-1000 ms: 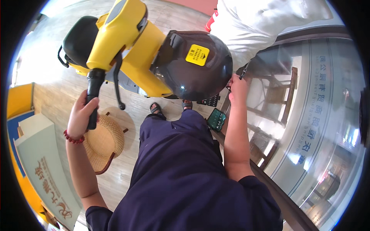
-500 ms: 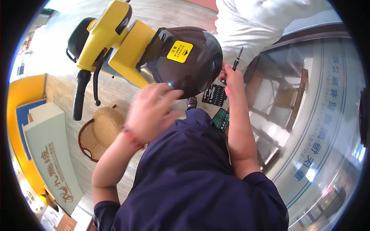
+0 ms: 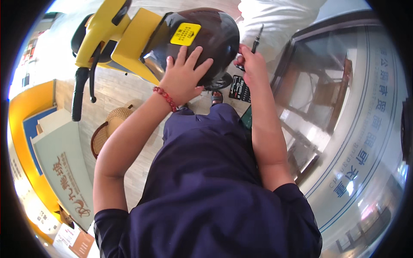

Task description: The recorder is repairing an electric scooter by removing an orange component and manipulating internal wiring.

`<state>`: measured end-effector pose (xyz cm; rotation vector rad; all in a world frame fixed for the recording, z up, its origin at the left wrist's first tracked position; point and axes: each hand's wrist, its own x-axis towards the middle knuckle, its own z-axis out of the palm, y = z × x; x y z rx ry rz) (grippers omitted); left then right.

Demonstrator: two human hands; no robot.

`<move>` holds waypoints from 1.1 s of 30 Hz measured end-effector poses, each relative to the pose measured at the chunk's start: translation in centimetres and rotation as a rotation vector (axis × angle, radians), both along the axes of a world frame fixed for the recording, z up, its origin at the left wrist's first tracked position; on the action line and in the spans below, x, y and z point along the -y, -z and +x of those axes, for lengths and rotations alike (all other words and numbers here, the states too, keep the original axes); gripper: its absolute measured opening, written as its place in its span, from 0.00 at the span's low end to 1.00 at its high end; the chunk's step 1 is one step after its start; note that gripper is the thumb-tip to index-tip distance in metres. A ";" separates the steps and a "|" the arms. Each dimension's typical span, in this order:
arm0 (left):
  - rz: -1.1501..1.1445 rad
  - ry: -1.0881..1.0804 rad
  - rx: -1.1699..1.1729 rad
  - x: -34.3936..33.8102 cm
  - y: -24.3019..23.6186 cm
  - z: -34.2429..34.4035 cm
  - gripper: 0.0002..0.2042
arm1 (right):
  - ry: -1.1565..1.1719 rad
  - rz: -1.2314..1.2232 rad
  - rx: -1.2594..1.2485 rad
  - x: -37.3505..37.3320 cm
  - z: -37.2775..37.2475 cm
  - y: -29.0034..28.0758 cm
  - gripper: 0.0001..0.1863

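A yellow scooter stands ahead, with a glossy dark rounded panel bearing a yellow sticker. My left hand, with a red bead bracelet, rests on that panel with fingers spread. My right hand grips a slim black-handled screwdriver-like tool, pointing upward beside the panel's right edge. What its lower fingers touch there is unclear. The scooter's black handlebar grip is off to the left. Just below the panel, an open black tool case lies on the floor.
A green case is partly behind my right arm. A wicker chair stands left, near a pale counter with yellow trim. A glass panel with lettering curves along the right. White fabric fills the top right.
My left hand has let go of the handlebar grip and moved right onto the dark panel. My right hand and tool sit higher in view, as does the scooter.
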<state>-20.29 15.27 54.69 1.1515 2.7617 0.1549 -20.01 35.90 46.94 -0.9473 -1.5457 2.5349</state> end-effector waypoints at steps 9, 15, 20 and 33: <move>-0.153 0.024 0.029 -1.4 -0.7 -0.1 0.34 | -0.169 -0.029 -0.109 -1.8 0.6 1.5 0.17; -0.190 0.040 0.031 -1.9 -0.7 0.1 0.33 | -0.127 -0.007 -0.064 -4.7 3.7 2.6 0.16; -0.172 0.039 0.035 -2.1 -0.7 0.0 0.32 | -0.023 -0.067 0.019 -6.4 7.5 5.2 0.16; -0.215 0.012 0.053 -2.7 -1.4 0.1 0.33 | -0.098 0.041 -0.055 -6.0 6.6 3.9 0.16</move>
